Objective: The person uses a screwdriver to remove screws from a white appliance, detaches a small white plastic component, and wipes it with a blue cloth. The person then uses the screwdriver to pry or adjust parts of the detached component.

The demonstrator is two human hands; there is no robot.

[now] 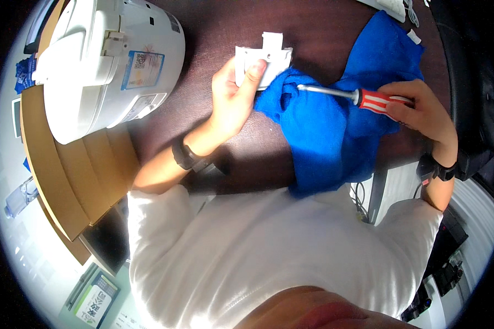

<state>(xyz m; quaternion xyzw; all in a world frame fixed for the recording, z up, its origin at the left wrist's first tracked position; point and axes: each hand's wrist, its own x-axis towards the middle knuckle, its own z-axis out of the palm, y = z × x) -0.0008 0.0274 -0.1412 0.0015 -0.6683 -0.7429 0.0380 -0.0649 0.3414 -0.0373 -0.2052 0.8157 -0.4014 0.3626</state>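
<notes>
My left hand (233, 101) is closed on a small white plastic part (246, 61), its thumb pressed on the face. The part is roughly square, with a short tab at its far edge. My right hand (425, 109) grips a screwdriver (374, 102) by its red-and-white striped handle. The metal shaft points left, and its tip lies over a bunched fold of the blue cloth (321, 123), apart from the white part. That cloth spreads over the dark table and hangs past its near edge. Its bunched end lies against my left hand and the part's lower corner.
A large white appliance (104, 71), like a rice cooker, stands at the left. Brown cardboard (66, 164) lies below it. The dark tabletop (219, 22) extends behind my hands. At the far right are a white object (391, 6) and a pale cable (411, 15).
</notes>
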